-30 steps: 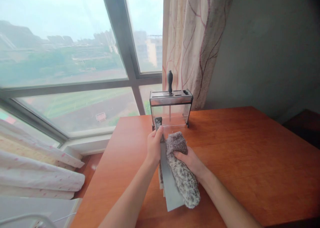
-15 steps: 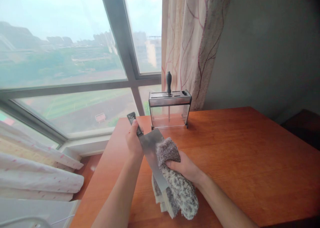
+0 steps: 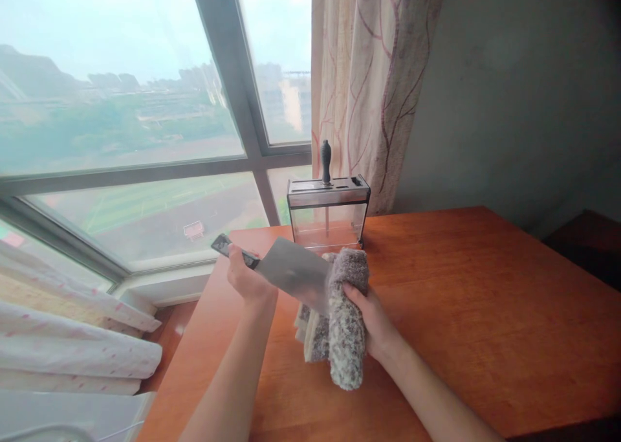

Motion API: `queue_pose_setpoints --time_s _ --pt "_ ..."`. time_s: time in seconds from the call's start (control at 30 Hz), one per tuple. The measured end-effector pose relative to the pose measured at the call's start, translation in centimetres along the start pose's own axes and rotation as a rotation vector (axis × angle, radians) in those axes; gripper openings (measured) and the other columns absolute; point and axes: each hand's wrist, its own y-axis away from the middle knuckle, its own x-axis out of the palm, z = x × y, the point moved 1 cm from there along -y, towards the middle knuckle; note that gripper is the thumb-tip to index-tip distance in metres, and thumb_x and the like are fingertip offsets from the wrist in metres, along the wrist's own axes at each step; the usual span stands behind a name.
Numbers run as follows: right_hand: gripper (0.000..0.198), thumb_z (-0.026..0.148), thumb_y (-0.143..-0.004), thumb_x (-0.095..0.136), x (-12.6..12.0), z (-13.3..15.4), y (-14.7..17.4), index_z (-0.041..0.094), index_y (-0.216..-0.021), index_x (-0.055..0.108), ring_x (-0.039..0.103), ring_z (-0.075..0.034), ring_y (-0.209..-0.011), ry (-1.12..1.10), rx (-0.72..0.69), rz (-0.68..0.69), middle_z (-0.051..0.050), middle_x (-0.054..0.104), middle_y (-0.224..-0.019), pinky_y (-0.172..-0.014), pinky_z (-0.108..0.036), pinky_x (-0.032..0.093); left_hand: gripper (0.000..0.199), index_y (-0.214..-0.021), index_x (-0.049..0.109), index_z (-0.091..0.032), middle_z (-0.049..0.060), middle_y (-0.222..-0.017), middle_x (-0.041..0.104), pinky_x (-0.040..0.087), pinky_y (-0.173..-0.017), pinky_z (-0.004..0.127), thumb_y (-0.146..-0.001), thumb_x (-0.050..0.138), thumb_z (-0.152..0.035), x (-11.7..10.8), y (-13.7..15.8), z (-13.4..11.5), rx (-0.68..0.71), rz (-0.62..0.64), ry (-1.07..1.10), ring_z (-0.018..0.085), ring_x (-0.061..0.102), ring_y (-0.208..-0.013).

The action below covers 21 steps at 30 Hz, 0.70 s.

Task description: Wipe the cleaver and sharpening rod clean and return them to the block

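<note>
My left hand (image 3: 248,279) is closed around the dark handle of a cleaver (image 3: 295,270), whose wide grey blade points to the right. A fluffy grey and cream cloth (image 3: 347,329) is gripped in my right hand (image 3: 371,316), thumb on its near side. The cloth is folded over the far end of the blade and hides that end. Its lower folds hang behind and below the blade, above the table. Behind the hands stands a knife block (image 3: 328,199) with clear sides and a metal top, and one dark-handled tool (image 3: 326,162) sticks up from it.
The knife block rests near the far edge of the brown wooden table (image 3: 460,312). Beyond it are a window (image 3: 194,167) and a patterned curtain (image 3: 373,73). A pale curtain (image 3: 72,338) hangs at the left, and a grey wall (image 3: 509,105) rises at the right.
The cleaver has turned from pointing down and right to nearly level, its handle shifting left and slightly lower. The cloth and my right hand have moved up and right along with the blade's end.
</note>
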Motion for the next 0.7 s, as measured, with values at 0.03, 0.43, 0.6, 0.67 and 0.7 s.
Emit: queue_pose_setpoints --time_s 0.03,0.43,0.6,0.67,0.7 --pt "0.034 0.044 -0.071 0.073 0.1 0.0 0.0 0.020 -0.094 0.066 0.066 -0.021 -0.074 -0.059 -0.015 -0.010 -0.003 0.072 -0.086 -0.068 -0.032 0.050 0.036 -0.064 0.043 -0.020 -0.005 -0.058 0.046 0.037 -0.051 0.023 -0.079 0.053 -0.051 0.0 0.2 0.2 0.010 -0.033 -0.012 0.010 0.045 -0.053" --pt "0.036 0.040 -0.066 0.077 -2.3 2.0 -1.7 0.019 -0.093 0.066 0.068 -0.025 -0.083 -0.084 -0.163 -0.150 -0.005 0.074 -0.091 -0.075 -0.037 0.054 0.039 -0.064 0.052 -0.017 -0.004 -0.056 0.049 0.032 -0.044 0.021 -0.076 0.058 -0.054 0.4 4.1 0.0 -0.202 0.277 -0.191 0.008 0.042 -0.046" --pt "0.040 0.045 -0.067 0.075 -3.2 2.8 -2.1 0.018 -0.095 0.065 0.068 -0.026 -0.085 0.041 -0.305 -0.323 -0.005 0.074 -0.092 -0.074 -0.035 0.053 0.034 -0.063 0.056 -0.016 -0.002 -0.053 0.052 0.022 -0.040 0.021 -0.075 0.061 -0.047 -1.3 3.1 -0.2 -0.394 0.592 -0.174 0.007 0.037 -0.042" --pt "0.042 0.049 -0.069 0.073 -3.6 2.9 -2.3 0.018 -0.096 0.065 0.067 -0.027 -0.088 0.065 -0.314 -0.383 -0.006 0.074 -0.094 -0.074 -0.035 0.053 0.035 -0.060 0.055 -0.016 -0.002 -0.046 0.049 0.021 -0.041 0.022 -0.076 0.059 -0.047 -1.9 2.9 -0.5 -0.481 0.787 -0.224 0.006 0.030 -0.038" --pt "0.044 0.051 -0.069 0.072 -3.7 2.8 -2.3 0.018 -0.097 0.065 0.067 -0.027 -0.089 0.074 -0.315 -0.405 -0.006 0.074 -0.094 -0.074 -0.035 0.053 0.035 -0.060 0.055 -0.016 -0.001 -0.045 0.049 0.022 -0.042 0.022 -0.076 0.057 -0.048 -2.2 2.7 -0.7 -0.523 0.859 -0.252 0.006 0.028 -0.037"
